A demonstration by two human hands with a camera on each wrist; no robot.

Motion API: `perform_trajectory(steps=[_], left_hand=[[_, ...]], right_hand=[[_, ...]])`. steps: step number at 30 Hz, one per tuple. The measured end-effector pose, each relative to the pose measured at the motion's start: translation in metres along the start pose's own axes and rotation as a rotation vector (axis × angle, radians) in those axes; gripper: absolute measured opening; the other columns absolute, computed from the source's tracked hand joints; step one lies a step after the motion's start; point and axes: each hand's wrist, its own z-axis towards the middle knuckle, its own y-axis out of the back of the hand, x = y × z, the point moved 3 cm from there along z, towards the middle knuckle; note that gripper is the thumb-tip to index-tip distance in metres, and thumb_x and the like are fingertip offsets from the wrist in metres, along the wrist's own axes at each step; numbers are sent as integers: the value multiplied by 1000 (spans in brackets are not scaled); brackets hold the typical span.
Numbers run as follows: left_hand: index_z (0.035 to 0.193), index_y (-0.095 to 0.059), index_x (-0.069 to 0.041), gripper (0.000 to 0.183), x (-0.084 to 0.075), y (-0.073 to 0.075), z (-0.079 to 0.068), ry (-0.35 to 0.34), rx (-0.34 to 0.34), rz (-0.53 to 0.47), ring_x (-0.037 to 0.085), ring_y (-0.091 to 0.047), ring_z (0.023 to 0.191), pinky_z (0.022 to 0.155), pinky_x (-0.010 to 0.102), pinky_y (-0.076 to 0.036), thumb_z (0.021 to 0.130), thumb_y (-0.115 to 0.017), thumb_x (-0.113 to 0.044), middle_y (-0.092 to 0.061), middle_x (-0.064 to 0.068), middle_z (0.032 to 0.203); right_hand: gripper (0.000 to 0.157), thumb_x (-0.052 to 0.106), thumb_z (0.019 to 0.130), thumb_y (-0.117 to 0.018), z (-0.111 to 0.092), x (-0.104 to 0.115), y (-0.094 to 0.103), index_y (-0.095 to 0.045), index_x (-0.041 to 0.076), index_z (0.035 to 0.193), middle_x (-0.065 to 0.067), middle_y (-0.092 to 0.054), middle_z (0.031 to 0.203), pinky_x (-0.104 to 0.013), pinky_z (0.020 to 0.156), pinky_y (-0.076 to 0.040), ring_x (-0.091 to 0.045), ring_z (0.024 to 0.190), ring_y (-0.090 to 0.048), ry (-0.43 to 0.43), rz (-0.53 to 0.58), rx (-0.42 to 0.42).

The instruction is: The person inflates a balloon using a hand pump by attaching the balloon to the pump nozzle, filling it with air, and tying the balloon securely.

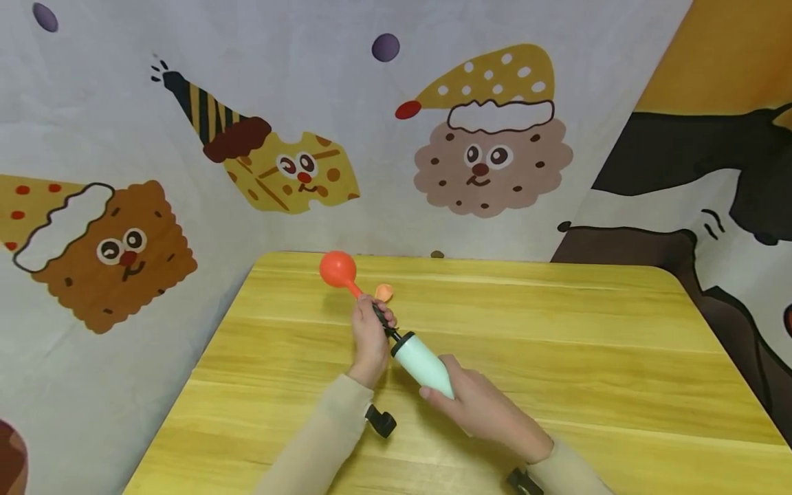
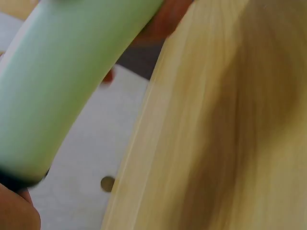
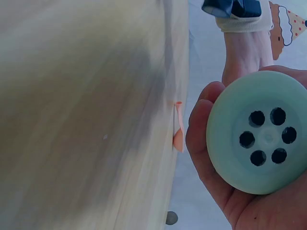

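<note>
A mint-green hand pump point(image 1: 423, 364) with black fittings slants above the table. My right hand point(image 1: 479, 402) grips its green barrel near the rear end; the right wrist view faces the barrel's end cap point(image 3: 268, 134), pierced by several round holes. With my left hand point(image 1: 370, 337) I hold the pump's black front end, where a red balloon's neck point(image 1: 354, 287) meets it. The red balloon point(image 1: 337, 269) is small, round and partly inflated, beyond my left fingers. An orange, uninflated balloon point(image 1: 384, 293) lies flat on the table just right of the red one.
The wooden table point(image 1: 588, 357) stretches under both hands, its far edge against a printed cloth backdrop point(image 1: 383, 124) with cartoon biscuits and cheese. Black wrist devices point(image 1: 380, 421) sit on both sleeves.
</note>
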Motion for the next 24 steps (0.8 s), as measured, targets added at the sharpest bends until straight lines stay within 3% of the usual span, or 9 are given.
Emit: perform_trajectory(steps=[3, 8, 13, 20, 24], left_hand=[[98, -46, -6, 33, 5, -2, -4, 17, 14, 20, 7, -48, 58, 52, 19, -43, 115, -27, -27, -51, -1, 76], [93, -46, -10, 34, 1, 0, 2, -24, 25, 7, 6, -47, 56, 49, 18, -42, 115, -28, -29, -50, -2, 74], [92, -45, -9, 33, -13, 5, 15, -58, 5, -58, 7, -46, 54, 48, 18, -41, 115, -28, -26, -48, -1, 73], [93, -44, -11, 30, -41, 26, 40, -117, -70, -132, 8, -44, 55, 48, 18, -39, 115, -31, -27, -48, -1, 73], [93, -43, -11, 30, -47, 29, 43, -132, -65, -161, 8, -43, 55, 47, 17, -39, 115, -30, -27, -47, -1, 73]], right_hand=[[68, 55, 102, -59, 6, 2, -1, -47, -1, 139, -2, -60, 83, -29, 48, -50, -10, 58, -56, -7, 26, -8], [67, 55, 102, -60, 6, 5, -3, -50, 1, 139, -4, -64, 93, -30, 61, -52, -12, 74, -59, -15, 20, -39], [66, 54, 103, -58, -4, 6, 2, -50, 2, 143, -3, -66, 100, -33, 65, -52, -13, 81, -60, -7, -3, -36], [58, 55, 102, -60, -33, -3, 14, -53, 13, 141, 5, -66, 102, -30, 67, -51, -7, 82, -58, 10, -92, -17], [59, 56, 102, -59, -37, -4, 16, -52, 12, 141, 8, -64, 100, -30, 68, -51, -5, 81, -57, 36, -123, -12]])
